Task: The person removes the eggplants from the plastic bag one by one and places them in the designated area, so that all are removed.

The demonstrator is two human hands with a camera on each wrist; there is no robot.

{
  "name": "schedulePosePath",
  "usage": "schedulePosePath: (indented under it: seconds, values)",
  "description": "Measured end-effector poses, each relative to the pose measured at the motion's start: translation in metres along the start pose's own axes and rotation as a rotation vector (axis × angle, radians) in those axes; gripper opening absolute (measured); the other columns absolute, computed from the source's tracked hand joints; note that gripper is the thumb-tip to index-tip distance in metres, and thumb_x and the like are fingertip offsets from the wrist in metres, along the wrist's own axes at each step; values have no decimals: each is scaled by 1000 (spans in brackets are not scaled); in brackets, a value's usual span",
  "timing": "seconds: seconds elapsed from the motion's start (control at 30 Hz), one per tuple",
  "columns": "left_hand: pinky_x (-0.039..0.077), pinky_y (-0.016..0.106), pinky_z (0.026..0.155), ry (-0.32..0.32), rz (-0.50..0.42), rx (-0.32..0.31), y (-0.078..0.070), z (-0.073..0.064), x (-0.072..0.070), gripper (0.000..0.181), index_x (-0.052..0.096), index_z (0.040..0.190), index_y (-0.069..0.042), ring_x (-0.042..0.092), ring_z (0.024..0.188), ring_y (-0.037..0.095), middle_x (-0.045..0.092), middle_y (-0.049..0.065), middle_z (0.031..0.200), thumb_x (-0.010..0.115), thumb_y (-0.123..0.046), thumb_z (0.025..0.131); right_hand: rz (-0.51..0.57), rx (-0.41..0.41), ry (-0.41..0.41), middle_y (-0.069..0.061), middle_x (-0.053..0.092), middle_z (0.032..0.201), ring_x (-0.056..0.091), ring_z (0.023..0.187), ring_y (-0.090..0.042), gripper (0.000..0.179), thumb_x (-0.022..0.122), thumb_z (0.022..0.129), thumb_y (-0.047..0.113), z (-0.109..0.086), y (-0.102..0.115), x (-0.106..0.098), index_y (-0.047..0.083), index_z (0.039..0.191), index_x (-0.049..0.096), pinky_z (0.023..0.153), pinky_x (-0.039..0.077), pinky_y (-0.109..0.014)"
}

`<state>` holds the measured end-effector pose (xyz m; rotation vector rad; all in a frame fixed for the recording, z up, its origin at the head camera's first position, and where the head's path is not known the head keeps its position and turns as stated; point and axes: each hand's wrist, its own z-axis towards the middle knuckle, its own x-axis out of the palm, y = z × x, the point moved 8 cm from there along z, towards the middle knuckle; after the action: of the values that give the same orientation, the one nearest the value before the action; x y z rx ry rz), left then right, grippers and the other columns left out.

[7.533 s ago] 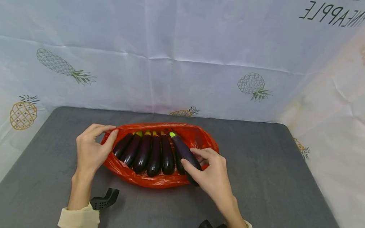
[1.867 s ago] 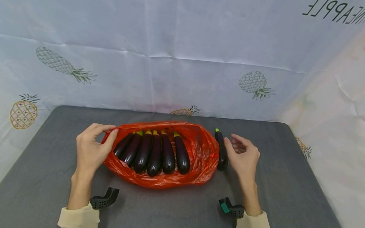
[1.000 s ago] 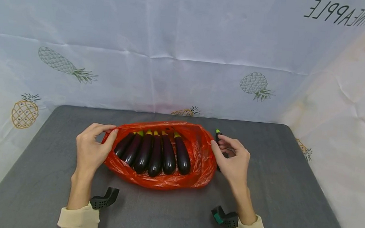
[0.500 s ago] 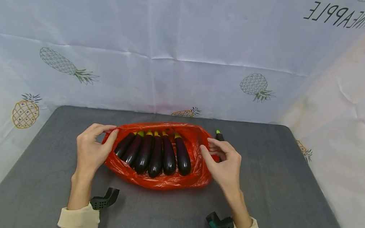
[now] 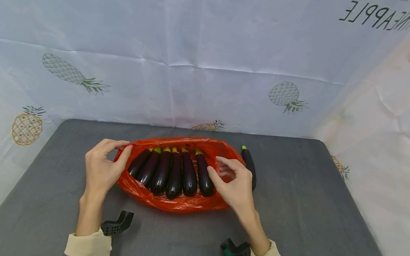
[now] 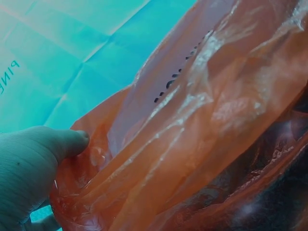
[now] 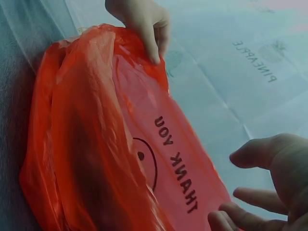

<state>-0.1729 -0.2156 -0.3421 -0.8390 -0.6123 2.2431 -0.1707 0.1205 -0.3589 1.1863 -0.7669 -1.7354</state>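
A red plastic bag (image 5: 180, 205) lies spread on the grey table with its mouth open, and several dark purple eggplants (image 5: 162, 173) rest side by side inside it. My left hand (image 5: 104, 166) pinches the bag's left rim between thumb and fingers; the left wrist view shows the thumb on the orange-looking film (image 6: 144, 168). My right hand (image 5: 234, 185) hovers over the bag's right end with thumb and fingers apart, holding nothing, close to the rightmost eggplant (image 5: 204, 174). Outside the bag, on its right, lies a single eggplant (image 5: 249, 164), partly hidden by the right hand.
The grey table (image 5: 310, 218) extends to both sides and in front of the bag. Behind it hangs a white cloth (image 5: 212, 43) printed with pineapples. Printed lettering (image 7: 178, 163) shows on the bag in the right wrist view.
Earlier, the right hand drew an eggplant out and laid it right of the bag. It has since let go and come back left over the bag. The left hand has stayed on the rim.
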Motion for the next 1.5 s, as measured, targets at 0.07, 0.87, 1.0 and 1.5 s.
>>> schedulePosePath:
  seconds: [0.07, 0.87, 1.0, 1.5]
  values:
    - [38, 5, 77, 0, 3, -1, 0, 0, 0, 8, 80, 94, 0, 59, 78, 14, 73, 16, 83, 78, -1, 86, -11, 13, 12, -7, 74, 95, 70, 80, -19, 34, 84, 84, 15, 1, -1, 7, 8, 116, 77, 76, 60, -25]
    - [39, 6, 75, 1, -7, 34, -2, 1, 1, 8, 80, 93, 0, 61, 77, 19, 73, 15, 82, 78, 0, 86, -140, 76, 83, -20, 69, 100, 68, 85, -32, 40, 80, 87, 18, 3, -17, 45, -1, 122, 73, 77, 59, -38]
    - [39, 6, 74, 2, -6, 33, -2, 1, 1, 8, 80, 93, 0, 61, 77, 19, 73, 15, 82, 78, 1, 85, -163, 98, 108, -20, 68, 101, 66, 86, -29, 41, 79, 87, 18, 1, -20, 47, -1, 123, 72, 78, 58, -38]
    - [39, 6, 75, -2, -15, 22, 1, 0, 1, 8, 81, 93, -1, 60, 77, 11, 73, 14, 82, 79, 0, 85, -235, 106, 117, -19, 68, 100, 61, 80, -26, 43, 80, 86, 19, 0, -32, 51, -2, 122, 72, 71, 49, -32]
